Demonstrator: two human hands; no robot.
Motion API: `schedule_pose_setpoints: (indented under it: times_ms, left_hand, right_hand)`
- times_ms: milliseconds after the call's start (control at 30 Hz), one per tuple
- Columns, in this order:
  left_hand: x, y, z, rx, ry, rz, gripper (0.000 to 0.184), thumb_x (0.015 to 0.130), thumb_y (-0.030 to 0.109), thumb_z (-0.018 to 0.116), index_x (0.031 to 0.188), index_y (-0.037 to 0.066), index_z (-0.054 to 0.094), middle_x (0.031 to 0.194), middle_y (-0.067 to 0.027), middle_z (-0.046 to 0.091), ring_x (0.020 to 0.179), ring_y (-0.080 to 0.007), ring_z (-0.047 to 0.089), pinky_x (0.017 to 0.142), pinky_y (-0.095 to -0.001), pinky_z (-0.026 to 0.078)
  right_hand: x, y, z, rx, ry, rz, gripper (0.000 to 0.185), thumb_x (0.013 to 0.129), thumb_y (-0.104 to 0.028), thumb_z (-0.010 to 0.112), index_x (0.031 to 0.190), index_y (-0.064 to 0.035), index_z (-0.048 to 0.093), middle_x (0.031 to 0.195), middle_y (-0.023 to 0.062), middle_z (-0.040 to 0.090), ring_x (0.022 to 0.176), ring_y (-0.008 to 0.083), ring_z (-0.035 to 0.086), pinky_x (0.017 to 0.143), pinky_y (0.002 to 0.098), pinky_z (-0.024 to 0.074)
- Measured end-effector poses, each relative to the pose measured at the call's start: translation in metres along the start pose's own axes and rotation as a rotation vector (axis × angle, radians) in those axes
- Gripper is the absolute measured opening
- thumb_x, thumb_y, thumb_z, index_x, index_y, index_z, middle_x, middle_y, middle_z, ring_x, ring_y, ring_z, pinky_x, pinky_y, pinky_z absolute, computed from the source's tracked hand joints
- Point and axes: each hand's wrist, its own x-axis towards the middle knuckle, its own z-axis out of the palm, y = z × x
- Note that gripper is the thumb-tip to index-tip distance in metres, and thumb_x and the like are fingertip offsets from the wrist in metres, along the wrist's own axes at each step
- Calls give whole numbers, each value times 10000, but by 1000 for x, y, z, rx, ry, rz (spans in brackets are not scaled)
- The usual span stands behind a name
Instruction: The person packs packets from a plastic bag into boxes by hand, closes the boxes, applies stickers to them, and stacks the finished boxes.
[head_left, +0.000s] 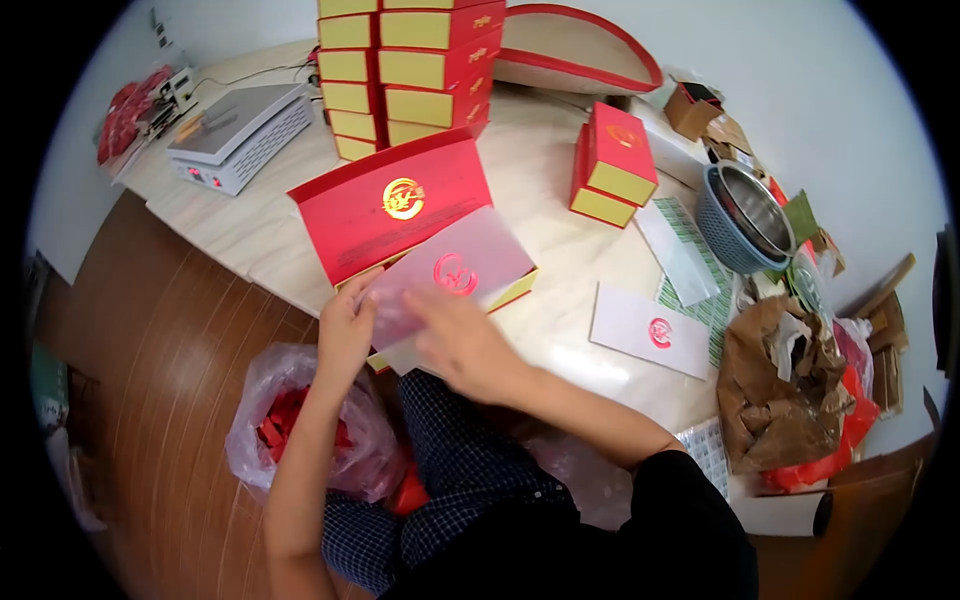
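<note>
An open red gift box (518,290) with yellow sides sits at the table's front edge, its lid (345,230) raised and printed with a gold round emblem. Over the box lies a translucent whitish sheet (500,250) with a pink-red emblem. My left hand (345,325) is closed at the sheet's left edge, fingers curled round it beside the box. My right hand (465,345), smeared by motion, is over the sheet's lower part; its finger position is blurred. The box's inside is mostly hidden.
Stacked red-and-yellow boxes (430,65) stand behind, with two more boxes (620,155) at right. A white sheet (650,332) with a red emblem lies nearby. Around are a blue basket (725,225), brown paper (780,400), a heating plate (245,130) and a plastic bag (260,385).
</note>
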Motion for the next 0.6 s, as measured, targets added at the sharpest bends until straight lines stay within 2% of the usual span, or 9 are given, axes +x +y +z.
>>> schedule_pose_setpoints:
  times_ms: [33,67,133,167,200,267,367,467,600]
  left_hand:
    - [2,5,-5,70,46,-60,314,927,36,507,1232,-6,571,1039,-85,671,778,-107,646,717,-234,512]
    - [3,8,-9,73,61,-68,314,927,36,507,1232,-6,571,1039,-85,671,778,-107,646,717,-234,512]
    - [5,11,-14,191,102,-120,280,902,34,536,1168,13,618,911,-103,699,723,-152,678,692,-265,520]
    - [8,5,-15,195,115,-81,274,881,39,558,1145,33,632,899,-140,697,696,-193,689,678,-297,527]
    - [10,5,-16,198,120,-86,274,881,39,558,1145,33,632,899,-140,697,696,-193,689,678,-297,527]
    - [14,4,-14,365,123,91,277,860,50,582,1132,34,632,907,-182,685,713,-250,690,691,-331,523]
    - [23,-7,-9,369,134,63,274,846,64,598,1116,30,630,935,-211,669,790,-307,677,735,-361,512]
    - [26,-9,-4,416,148,102,265,845,61,595,1105,30,632,968,-206,665,882,-323,656,777,-369,499]
    - [24,4,2,526,185,140,264,849,56,586,1108,30,626,990,-197,653,921,-329,638,800,-371,492]
  right_hand:
    - [5,18,-4,-11,32,80,452,862,-95,575,1277,41,461,1282,241,498,1195,401,461,1003,459,376]
    - [10,36,-8,-24,63,161,428,859,-98,579,1258,19,480,1261,231,510,1172,397,470,989,457,383]
    - [14,64,-22,-262,185,198,394,845,-82,588,1218,12,503,1226,225,521,1133,388,482,966,453,393]
    - [13,75,-28,-311,182,224,396,841,-76,591,1218,12,505,1231,222,519,1133,388,483,965,449,394]
    - [10,83,-32,-361,181,254,398,838,-70,593,1218,12,507,1237,219,516,1132,387,484,964,445,396]
    - [0,97,-34,-394,184,273,397,836,-83,596,1210,16,506,1209,215,524,1102,382,494,939,451,404]
    - [-12,112,-34,-398,179,323,387,844,-103,594,1204,14,513,1182,211,534,1065,374,510,907,453,418]
    - [-17,118,-35,-304,157,393,357,864,-111,582,1199,1,527,1174,202,543,1037,365,528,885,441,434]
    - [-17,117,-32,-207,144,461,317,889,-117,557,1187,-11,538,1134,177,568,970,349,560,837,422,459]
